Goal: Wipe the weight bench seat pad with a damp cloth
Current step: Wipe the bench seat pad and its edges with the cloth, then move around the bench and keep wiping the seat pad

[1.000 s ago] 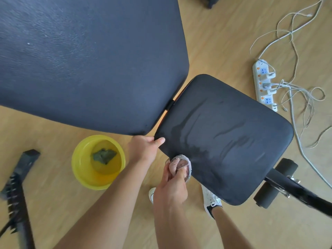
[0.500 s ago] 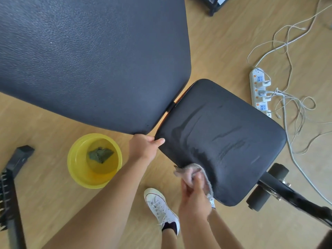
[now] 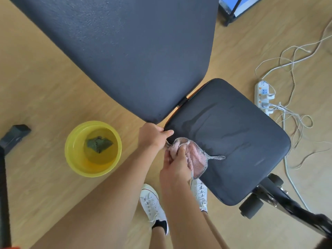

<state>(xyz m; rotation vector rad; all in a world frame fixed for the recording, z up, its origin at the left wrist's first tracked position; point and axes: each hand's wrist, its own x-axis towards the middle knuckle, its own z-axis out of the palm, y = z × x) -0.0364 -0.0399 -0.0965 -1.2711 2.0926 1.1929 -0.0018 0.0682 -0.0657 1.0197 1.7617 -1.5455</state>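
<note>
The black seat pad (image 3: 233,141) of the weight bench shows wet streaks across its top. My right hand (image 3: 175,166) is shut on a pink cloth with grey mesh (image 3: 195,157), pressed on the pad's near-left edge. A mesh strand trails right over the pad. My left hand (image 3: 152,135) grips the pad's left corner, thumb on top, just beside the cloth.
The big black back pad (image 3: 134,56) fills the upper view. A yellow bowl (image 3: 71,151) with water and a dark rag stands on the wooden floor at left. A power strip (image 3: 260,94) and loose white cables lie at right. Foam rollers (image 3: 251,207) sit at the bench's foot; my white shoes are below.
My right hand has moved the cloth from the pad's lower front edge up and left, onto the surface near my left hand. The left hand kept its hold.
</note>
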